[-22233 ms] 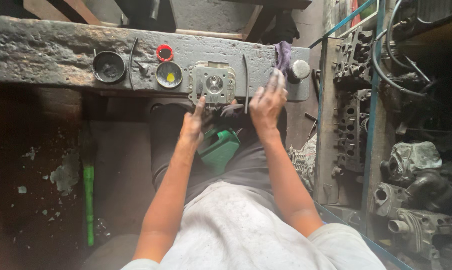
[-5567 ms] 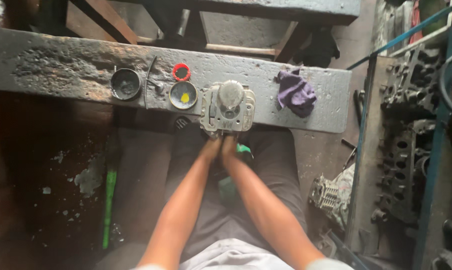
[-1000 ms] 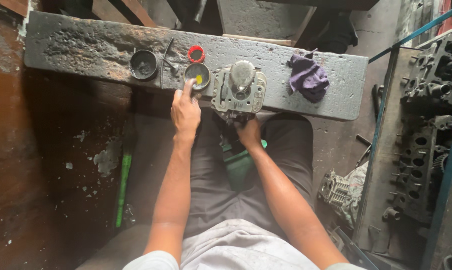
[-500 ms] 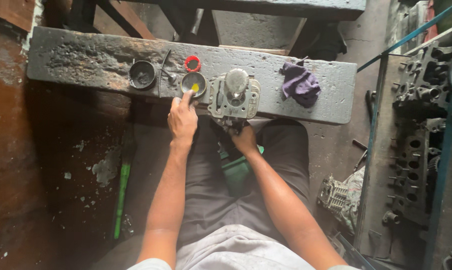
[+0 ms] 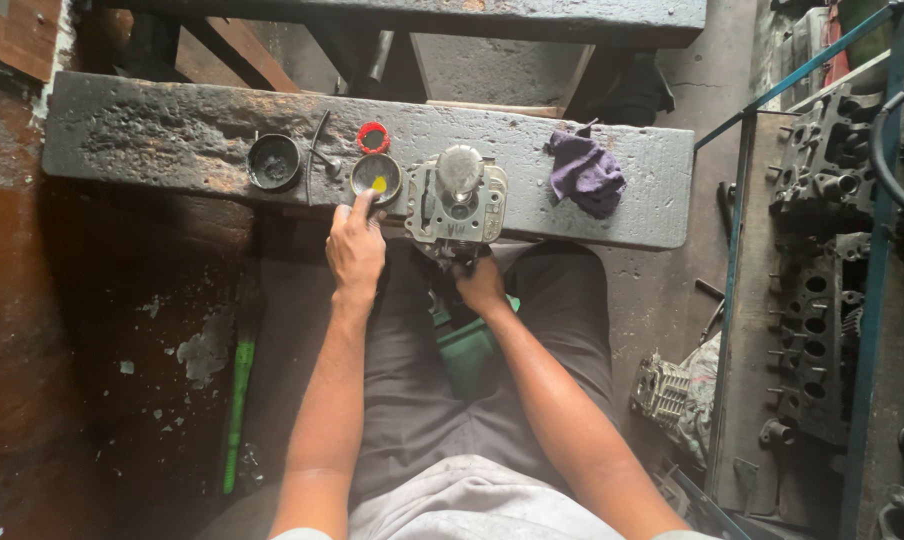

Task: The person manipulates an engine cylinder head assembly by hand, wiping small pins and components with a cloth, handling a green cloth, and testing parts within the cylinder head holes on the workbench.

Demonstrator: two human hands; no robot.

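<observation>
left hand [image 5: 356, 250] finger in small tin [image 5: 376, 178] of yellow paste — right hand [image 5: 480, 287] gripping metal engine part [image 5: 456, 200]

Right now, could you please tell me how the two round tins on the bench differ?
The left tin looks dark and empty inside; the right tin holds a yellow dab. The left tin stands untouched, while the left hand reaches a finger to the right tin's rim. The right tin sits beside the metal engine part. Both are small, round and open-topped.
</observation>
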